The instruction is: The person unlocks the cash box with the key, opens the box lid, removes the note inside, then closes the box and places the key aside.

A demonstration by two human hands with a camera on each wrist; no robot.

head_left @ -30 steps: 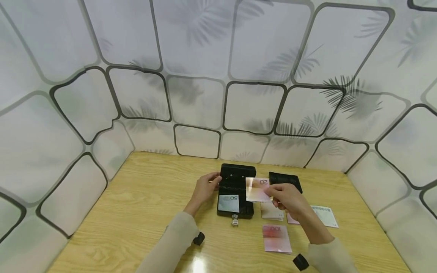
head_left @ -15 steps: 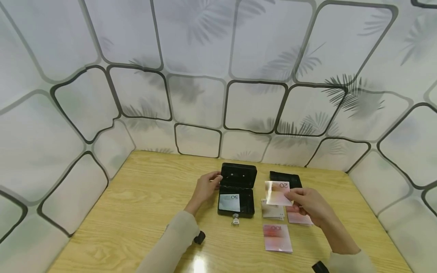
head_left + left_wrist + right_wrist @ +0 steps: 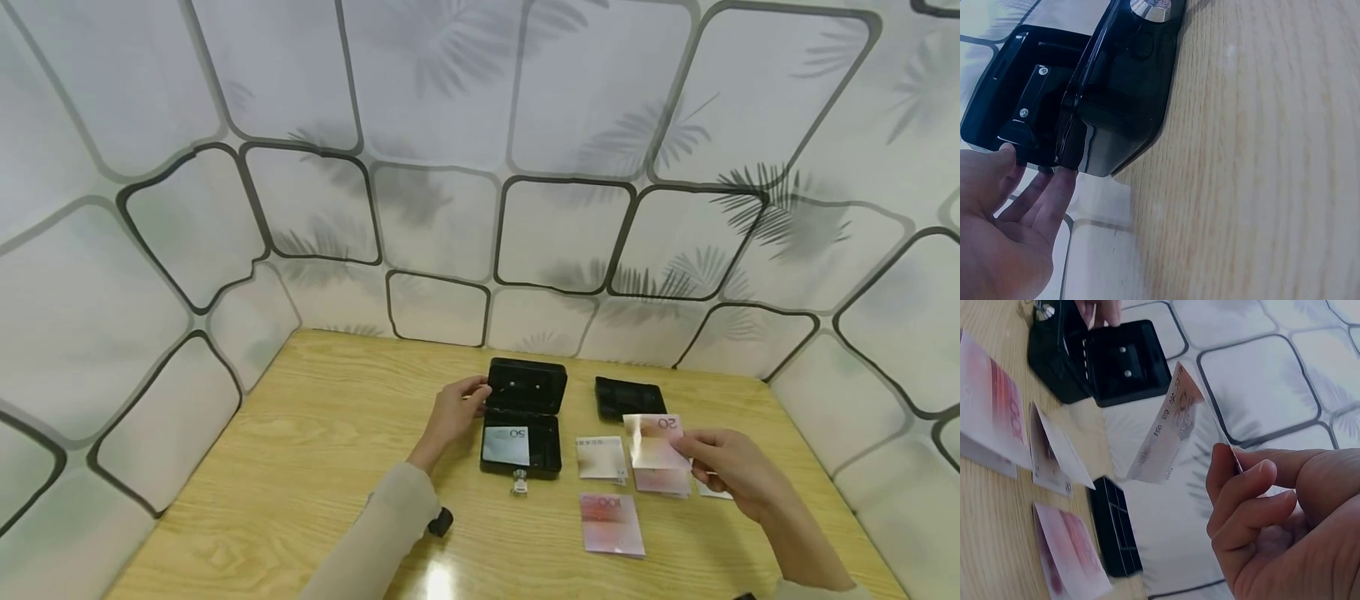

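An open black cash box [image 3: 522, 433] stands mid-table with its lid [image 3: 527, 385] raised and a 50 note [image 3: 506, 444] inside. My left hand [image 3: 453, 408] rests thumb and straight fingers against the lid's left edge [image 3: 1035, 125]. To the right, my right hand [image 3: 720, 467] pinches a 20 note [image 3: 654, 440] by its corner, in the air above a pink pile of notes [image 3: 663, 482]. In the right wrist view the held note [image 3: 1169, 428] hangs tilted from the fingertips [image 3: 1235, 481].
A pale note [image 3: 602, 457] and a 100 note [image 3: 611, 523] lie between box and hand. A black tray [image 3: 628, 397] sits behind them. A small key [image 3: 517, 482] hangs at the box front. Patterned walls enclose the wooden table [image 3: 315, 450].
My right hand has carried the 20 note from above the cash box rightward to over the pink pile. The left hand has stayed at the lid.
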